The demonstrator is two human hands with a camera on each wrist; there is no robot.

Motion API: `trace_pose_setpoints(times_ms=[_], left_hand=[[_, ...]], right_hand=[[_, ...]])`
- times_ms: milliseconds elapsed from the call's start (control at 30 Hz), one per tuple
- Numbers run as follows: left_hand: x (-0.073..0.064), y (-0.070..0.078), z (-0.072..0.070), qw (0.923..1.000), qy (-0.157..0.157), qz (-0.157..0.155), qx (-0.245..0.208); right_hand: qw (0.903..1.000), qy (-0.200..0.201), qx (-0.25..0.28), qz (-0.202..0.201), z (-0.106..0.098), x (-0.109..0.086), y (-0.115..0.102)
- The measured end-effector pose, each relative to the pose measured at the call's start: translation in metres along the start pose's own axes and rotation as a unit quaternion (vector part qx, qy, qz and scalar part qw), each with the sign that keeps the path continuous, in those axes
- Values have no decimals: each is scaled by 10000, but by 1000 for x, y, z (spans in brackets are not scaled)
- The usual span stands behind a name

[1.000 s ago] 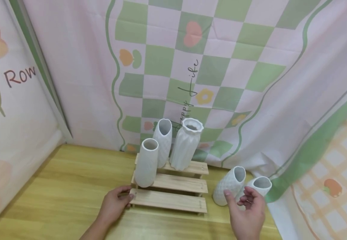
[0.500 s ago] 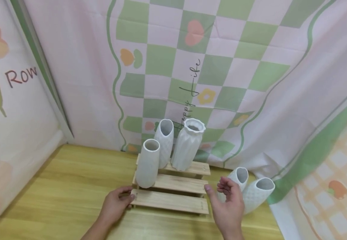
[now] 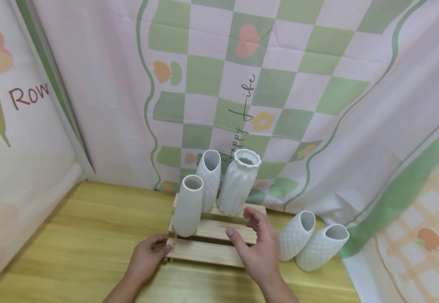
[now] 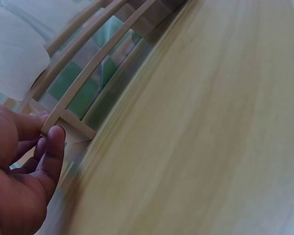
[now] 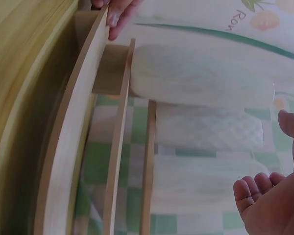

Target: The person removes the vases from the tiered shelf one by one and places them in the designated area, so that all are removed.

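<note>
We note: left hand (image 3: pixel 147 257) pinches wooden rack (image 3: pixel 206 253) at front left corner; right hand (image 3: pixel 260 251), thumb and fingers wide apart, over its right end. We count three white vases (image 3: pixel 187 212) on the rack, two other vases (image 3: pixel 319 250) to its right.

White vases (image 3: pixel 187 212); pale tan rack (image 3: pixel 204 251); green-white checked curtain (image 3: pixel 204 75)

In the head view the right grip (image 3: pixel 259 252) covers the right ends of the two lower steps of the wooden stand (image 3: pixel 204 251), and the front vase (image 3: pixel 188 210) hides the lower left of the rear vase (image 3: pixel 210 181). The left wrist view crops a washed-out shape (image 4: pixel 14 54) (probably that front vase); the right wrist view cuts off the left grip (image 5: pixel 119 12) at its top edge.
</note>
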State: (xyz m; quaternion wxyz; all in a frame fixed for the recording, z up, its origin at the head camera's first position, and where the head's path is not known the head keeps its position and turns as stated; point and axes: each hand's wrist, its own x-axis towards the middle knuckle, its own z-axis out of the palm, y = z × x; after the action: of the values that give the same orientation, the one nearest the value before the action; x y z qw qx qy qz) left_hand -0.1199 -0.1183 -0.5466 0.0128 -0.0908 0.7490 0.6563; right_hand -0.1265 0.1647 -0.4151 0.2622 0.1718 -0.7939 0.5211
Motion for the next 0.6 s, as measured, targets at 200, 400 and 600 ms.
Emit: trace_pose_setpoints(times_ms=[200, 400, 600], left_hand=[[2, 1, 1, 10000, -21, -20, 30], [0, 2, 1, 10000, 26, 17, 51], [0, 1, 0, 10000, 25, 74, 37]], right_hand=[[9990, -323, 100, 285, 18, 8, -9], [9964, -642, -9, 545, 38, 21, -20], [9965, -724, 72, 414, 56, 30, -28]])
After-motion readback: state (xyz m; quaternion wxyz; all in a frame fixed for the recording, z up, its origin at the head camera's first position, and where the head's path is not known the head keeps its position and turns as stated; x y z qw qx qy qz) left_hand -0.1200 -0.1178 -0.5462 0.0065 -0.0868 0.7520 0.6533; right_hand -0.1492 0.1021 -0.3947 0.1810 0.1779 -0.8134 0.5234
